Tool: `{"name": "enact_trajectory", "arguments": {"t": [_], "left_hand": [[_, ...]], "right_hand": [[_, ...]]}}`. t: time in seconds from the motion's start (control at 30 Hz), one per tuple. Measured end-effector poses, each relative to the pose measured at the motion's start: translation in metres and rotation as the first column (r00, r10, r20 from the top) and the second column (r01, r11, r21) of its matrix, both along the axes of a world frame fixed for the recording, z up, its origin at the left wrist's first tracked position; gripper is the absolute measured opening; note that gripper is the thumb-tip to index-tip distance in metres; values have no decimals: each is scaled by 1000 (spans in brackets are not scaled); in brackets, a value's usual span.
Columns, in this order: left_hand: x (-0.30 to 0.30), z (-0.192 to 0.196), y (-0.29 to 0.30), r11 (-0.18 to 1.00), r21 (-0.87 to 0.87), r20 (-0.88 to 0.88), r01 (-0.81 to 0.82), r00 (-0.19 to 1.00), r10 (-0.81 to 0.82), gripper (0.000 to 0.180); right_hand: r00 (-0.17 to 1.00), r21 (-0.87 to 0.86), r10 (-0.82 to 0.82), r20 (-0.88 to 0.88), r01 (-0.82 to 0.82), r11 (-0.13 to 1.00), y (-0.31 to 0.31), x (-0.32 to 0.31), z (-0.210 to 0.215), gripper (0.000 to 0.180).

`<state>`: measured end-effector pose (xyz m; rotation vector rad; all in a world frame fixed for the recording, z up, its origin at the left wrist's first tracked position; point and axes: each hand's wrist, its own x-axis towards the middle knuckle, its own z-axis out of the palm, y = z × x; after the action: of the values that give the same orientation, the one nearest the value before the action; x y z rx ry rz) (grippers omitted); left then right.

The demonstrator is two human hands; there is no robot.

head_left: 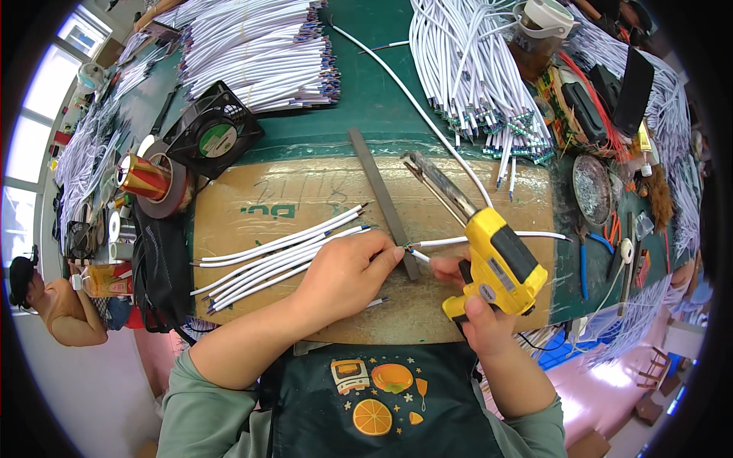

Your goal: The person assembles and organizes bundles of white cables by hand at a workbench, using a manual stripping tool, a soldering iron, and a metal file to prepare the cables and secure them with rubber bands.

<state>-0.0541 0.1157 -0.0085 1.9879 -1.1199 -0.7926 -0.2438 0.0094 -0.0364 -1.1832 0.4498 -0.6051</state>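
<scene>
Two hands work at the near edge of a bench (382, 91) topped with green matting and a sheet of brown cardboard (305, 195). At the bench's far-left edge lie loose white cables, then a gold tape roll (143, 177) standing on a dark reel, and beside it a black square cooling fan (214, 131) tilted against the cardboard's upper-left corner. Behind the fan, a stacked bundle of cut white cables (259, 53) fills the far-left corner. On the cardboard's left half, a loose row of white cables (275, 256) lies fanned out, stripped ends pointing right. The left hand (347, 275) rests on that row, closed, with thumb and fingertips pinching the coloured wire ends of one cable against a flat grey metal bar (385, 202) that runs diagonally across the cardboard. Just right of the bar, the right hand (481, 305) is closed around the grip of a yellow soldering gun (500, 263), its forefinger also touching a white cable (489, 238) that trails to the right. The gun's metal tip (435, 179) points up and left, away from the pinched wires. Behind it hangs another large bundle of white cables (473, 76). Near the bench's right edge sit a round metal dish (592, 187) and blue-handled pliers (588, 259).
</scene>
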Motion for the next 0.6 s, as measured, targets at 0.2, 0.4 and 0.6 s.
{"name": "enact_trajectory", "arguments": {"t": [0.2, 0.4, 0.6], "left_hand": [[-1, 0, 0, 1000, 21, -34, -14, 999, 15, 21], [-2, 0, -1, 999, 35, 2, -12, 1000, 12, 23], [-2, -2, 0, 999, 34, 50, 20, 999, -22, 24]], "right_hand": [[996, 231, 88, 6, -87, 969, 7, -31, 1, 70], [978, 224, 153, -141, -119, 967, 15, -61, 6, 58], [969, 188, 161, -188, -126, 974, 24, -77, -1, 57]]}}
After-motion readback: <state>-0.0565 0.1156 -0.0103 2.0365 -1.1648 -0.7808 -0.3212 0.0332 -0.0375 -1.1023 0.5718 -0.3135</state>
